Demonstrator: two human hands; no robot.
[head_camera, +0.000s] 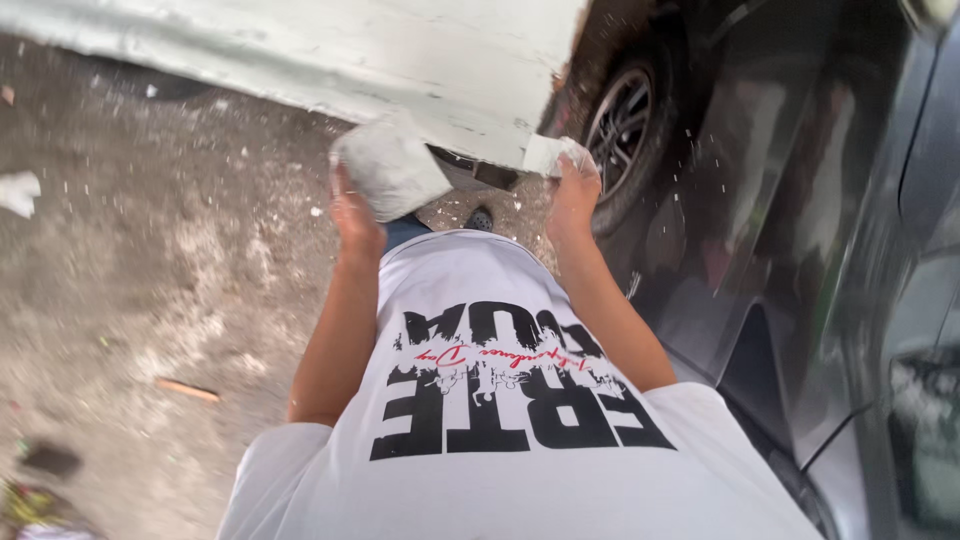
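Shirt: white T-shirt (500, 400) with black and red print, filling the lower middle of the view.
Left hand (352, 215): raised in front of the chest, fingers closed around the lower edge of a grey, dusty pad or cloth-wrapped block (388, 168), pressed against the face of the white panel.
Right hand (572, 195): clenched over the lower right corner of the white panel (330, 55), a small pale scrap of paper or cloth (556, 152) caught under the fingers.
Grip state: both hands closed and loaded, neither released.
White panel: large, flat, off-white, chipped and flaking along the bottom edge, held tilted across the top of the view, just above the ground and just beside the car.
Handling, as a judgement: stiff and probably fairly heavy; surface powdery, so likely to slip under dusty fingers; edge crumbly, better gripped at the solid corner and under the bottom rim than on the flaking face.
Ground (150, 270): grey concrete strewn with white flecks and scraps.
Shoe (480, 218): dark toe showing below the panel.
Car (800, 230): dark, glossy body to the right, alloy wheel (618, 125) close behind the panel's corner.
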